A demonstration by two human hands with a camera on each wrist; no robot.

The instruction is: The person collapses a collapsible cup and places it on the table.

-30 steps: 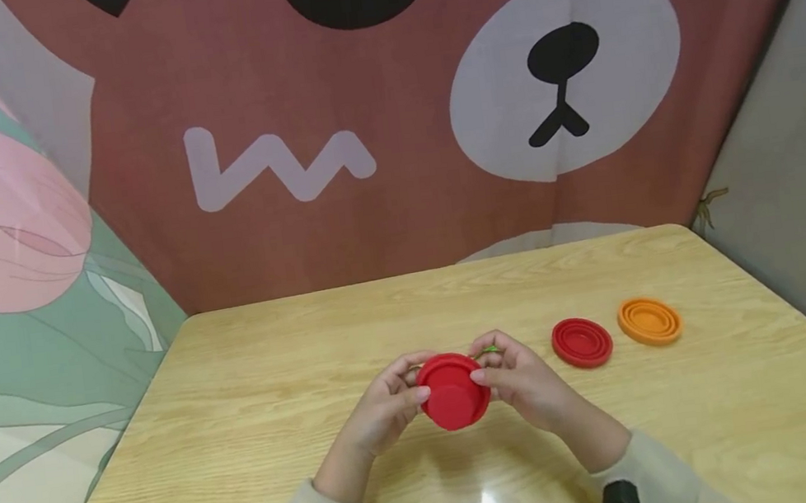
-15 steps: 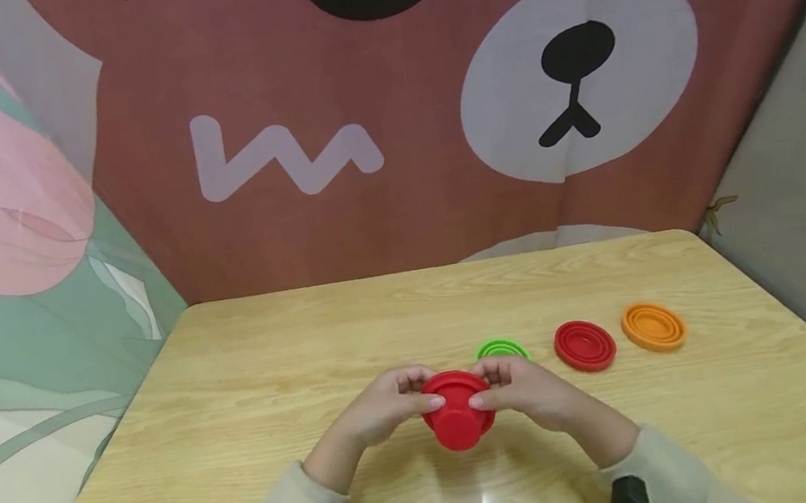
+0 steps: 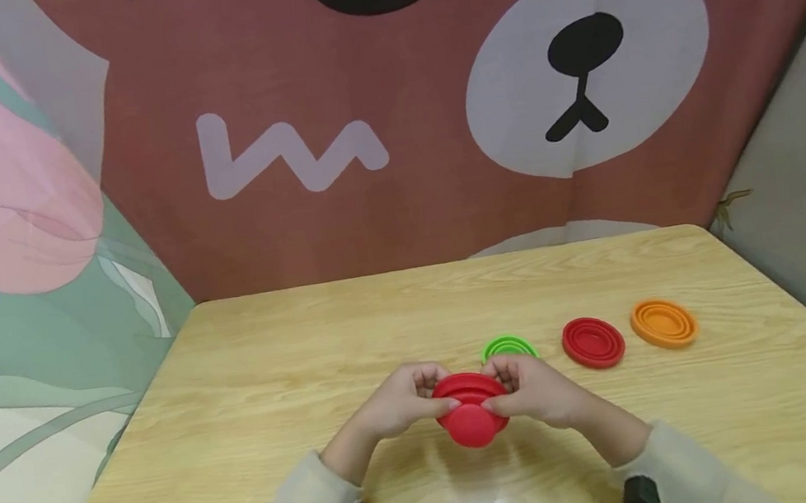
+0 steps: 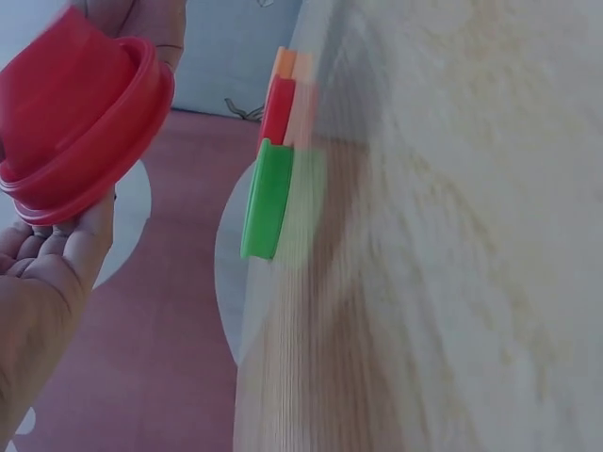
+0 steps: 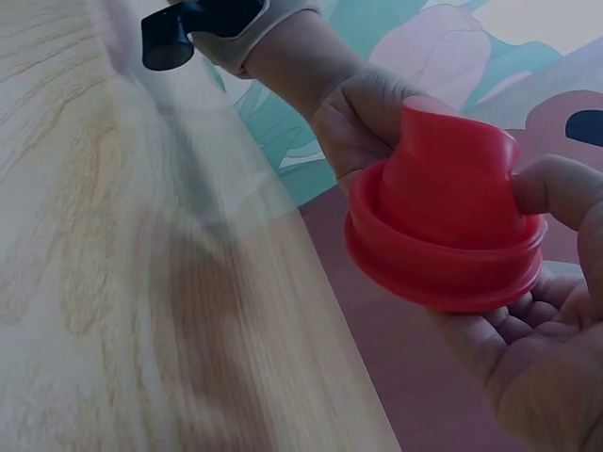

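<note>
A red collapsible silicone cup (image 3: 471,422) is held above the table by both hands, its narrow end tilted toward the head camera. My left hand (image 3: 403,401) grips its left side, thumb against the inner section and fingers behind the rim. My right hand (image 3: 541,389) grips the other side the same way. In the right wrist view the cup (image 5: 452,179) shows a tall tapering section standing out of a wide folded ring, dented near the thumb. Behind the right hand, a flat green collapsible cup (image 3: 507,346) is partly hidden.
Flat folded red (image 3: 593,343) and orange (image 3: 664,323) cups lie on the wooden table (image 3: 308,337) to the right of the green one. A printed cloth (image 3: 429,215) hangs behind the table's far edge.
The red cup's narrow section has come further out from the ring, and the cup has tilted. Both hands moved slightly lower in view, uncovering much of the green cup.
</note>
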